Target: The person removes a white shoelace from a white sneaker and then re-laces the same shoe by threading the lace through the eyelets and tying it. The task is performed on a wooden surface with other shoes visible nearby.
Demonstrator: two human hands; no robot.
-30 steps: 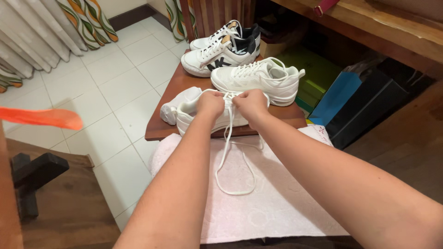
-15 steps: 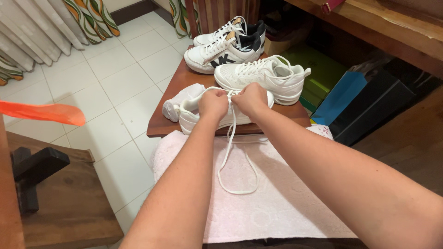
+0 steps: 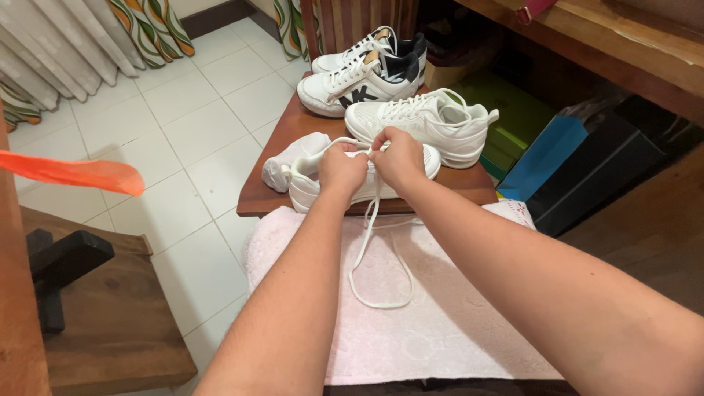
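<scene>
Draping the lap, a pink towel catches the slack lace, whose loop hangs down from the white shoe at the near edge of a small wooden table. Left hand and right hand pinch the lace over the shoe's tongue, knuckles nearly touching. Its mate sits just behind; a black-trimmed pair stands farther back.

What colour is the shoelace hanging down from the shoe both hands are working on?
White. The shoelace loops down over a pale pink towel, clearest in the head view.
</scene>
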